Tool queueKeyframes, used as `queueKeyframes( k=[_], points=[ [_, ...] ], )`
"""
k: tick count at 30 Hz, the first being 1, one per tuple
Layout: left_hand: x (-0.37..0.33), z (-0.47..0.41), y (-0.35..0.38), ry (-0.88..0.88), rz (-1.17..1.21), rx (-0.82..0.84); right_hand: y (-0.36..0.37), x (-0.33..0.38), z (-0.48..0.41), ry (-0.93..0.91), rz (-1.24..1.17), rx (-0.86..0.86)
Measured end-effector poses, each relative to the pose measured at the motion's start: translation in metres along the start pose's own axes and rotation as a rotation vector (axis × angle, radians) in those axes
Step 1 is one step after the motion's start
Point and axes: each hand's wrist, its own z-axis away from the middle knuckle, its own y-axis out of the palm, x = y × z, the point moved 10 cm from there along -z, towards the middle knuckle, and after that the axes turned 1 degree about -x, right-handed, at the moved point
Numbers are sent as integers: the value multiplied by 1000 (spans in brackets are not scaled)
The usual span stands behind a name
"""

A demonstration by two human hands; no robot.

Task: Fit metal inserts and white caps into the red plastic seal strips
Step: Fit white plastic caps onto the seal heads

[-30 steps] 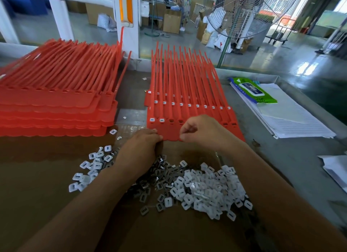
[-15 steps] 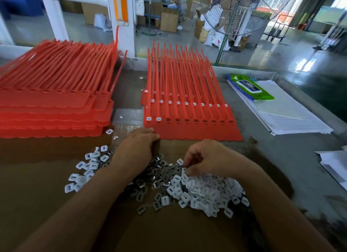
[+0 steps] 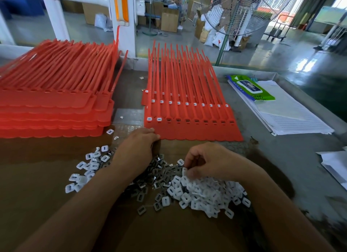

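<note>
A sheet of joined red seal strips lies flat in front of me; its two leftmost sockets hold white caps, and the other sockets in that row look dark. My left hand rests against the sheet's near left edge, fingers bent at the rim. My right hand is curled over the pile of white caps and pinches one cap at the pile's top. Grey metal inserts lie heaped between my two arms.
A tall stack of red strip sheets fills the left side. More white caps are scattered left of my left arm. A green wipes pack lies on lined papers at the right. A fan stands beyond the table.
My right hand left the strip sheet's near edge and came back to the white cap pile, where it now pinches a cap. My left hand stayed at the sheet's left edge.
</note>
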Motion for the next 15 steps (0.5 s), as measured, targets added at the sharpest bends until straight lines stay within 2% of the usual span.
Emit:
queueKeyframes(
  k=[6,15],
  points=[
    [0,0,0,2,13,1,-1,-2,1,6,32,-4],
    [-1,0,-1,1,15,-5,-10,1,5,-19,-47,-38]
  ],
)
